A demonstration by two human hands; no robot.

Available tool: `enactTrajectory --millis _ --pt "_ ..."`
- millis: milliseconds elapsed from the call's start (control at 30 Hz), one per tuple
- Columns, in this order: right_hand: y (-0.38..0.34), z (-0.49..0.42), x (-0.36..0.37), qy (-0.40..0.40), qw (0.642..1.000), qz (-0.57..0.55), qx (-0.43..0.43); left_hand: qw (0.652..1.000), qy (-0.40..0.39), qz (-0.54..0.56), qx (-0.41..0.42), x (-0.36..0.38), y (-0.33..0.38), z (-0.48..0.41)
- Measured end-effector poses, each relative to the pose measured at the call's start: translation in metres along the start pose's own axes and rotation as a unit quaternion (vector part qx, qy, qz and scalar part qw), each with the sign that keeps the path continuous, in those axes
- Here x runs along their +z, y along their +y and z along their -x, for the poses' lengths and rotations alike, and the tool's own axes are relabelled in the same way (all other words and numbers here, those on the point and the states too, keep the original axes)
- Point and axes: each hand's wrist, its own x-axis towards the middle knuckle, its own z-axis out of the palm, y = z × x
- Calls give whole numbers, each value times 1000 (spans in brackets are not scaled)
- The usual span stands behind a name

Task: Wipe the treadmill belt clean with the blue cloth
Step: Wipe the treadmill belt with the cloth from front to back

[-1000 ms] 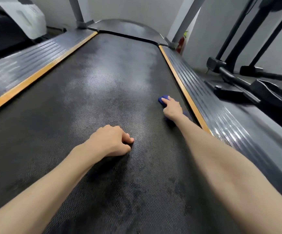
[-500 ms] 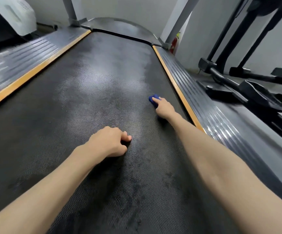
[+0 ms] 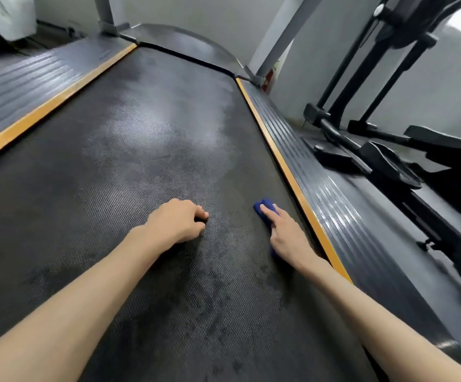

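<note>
Left of the treadmill belt (image 3: pixel 141 150): ribbed grey side rail (image 3: pixel 17 86), glossy, with an orange strip (image 3: pixel 44 108) along the belt's left edge. Beyond the belt's far left corner stand a grey upright (image 3: pixel 105 12) and a white casing (image 3: pixel 6 15), which is partly cut off by the frame.

Belt itself: black, with a fine dimpled texture. There is a pale hazy sheen across its far half and darker blotches on its near half, between my forearms.

My left hand (image 3: pixel 177 221) sits on the belt near its middle line. Fingers are curled under into a loose fist, thumb tip showing at the front, nothing in it. Knuckles are down on the surface.

Blue cloth (image 3: pixel 265 208): on the belt, close to its right edge, bunched small. Only its far end shows plainly, plus a sliver of blue under the heel of my palm. My right hand (image 3: pixel 284 235) lies on top of it, forefinger stretched straight along the cloth, pressing it to the belt. The other fingers are hard to make out. The hand is just beside the right orange strip (image 3: pixel 292 180), not touching it.

Right of the belt: second ribbed rail (image 3: pixel 334 194), catching light. A second upright (image 3: pixel 287 31) rises from the belt's far right corner. Something small and red sits at its foot, too small to identify. Further right of the belt, a black exercise machine (image 3: pixel 389 161) with pedals and slanted bars stands against a pale wall.
</note>
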Motion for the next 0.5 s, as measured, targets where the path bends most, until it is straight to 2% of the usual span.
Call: enactTrajectory --millis 133,233,300,333,400,467,500 --pt "5 20 -5 -14 997 -45 -56 999 41 5 34 0 0 11" --pt "6 -17 -5 -14 1000 -18 13 998 22 -11 53 -16 0 15" --pt "-9 -35 -1 -6 997 5 70 998 51 -13 32 -30 -7 19" --pt "-20 -36 2 -9 998 14 56 998 66 -17 17 -36 -14 21" --pt "-39 -20 10 -29 997 -3 -71 996 80 -30 -12 -43 -30 30" --pt "-46 6 14 -69 972 -46 -219 994 100 -34 -28 -45 -41 43" --pt "-44 11 11 -99 958 -47 -265 992 113 -38 -28 -45 -45 50"
